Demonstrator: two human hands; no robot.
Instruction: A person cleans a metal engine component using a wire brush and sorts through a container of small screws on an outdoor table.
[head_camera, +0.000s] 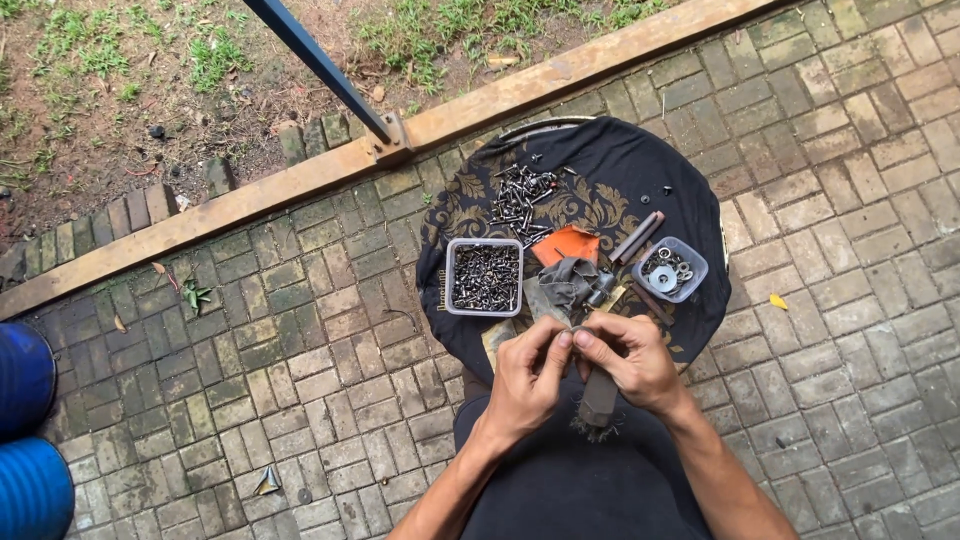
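The person is pinching a grey webbing strap (572, 300) between both hands: the left hand (530, 378) and right hand (632, 362) are meeting fingertip to fingertip, each grip closed on the strap, seemingly to steady one small spot on it. The strap's frayed tail is hanging below the grip. Just beyond the grip, on a round desk draped in black cloth (600, 160), a tub of screws (484, 277), a tub of washers (669, 269) and a loose screw pile (522, 195) are sitting within easy reach.
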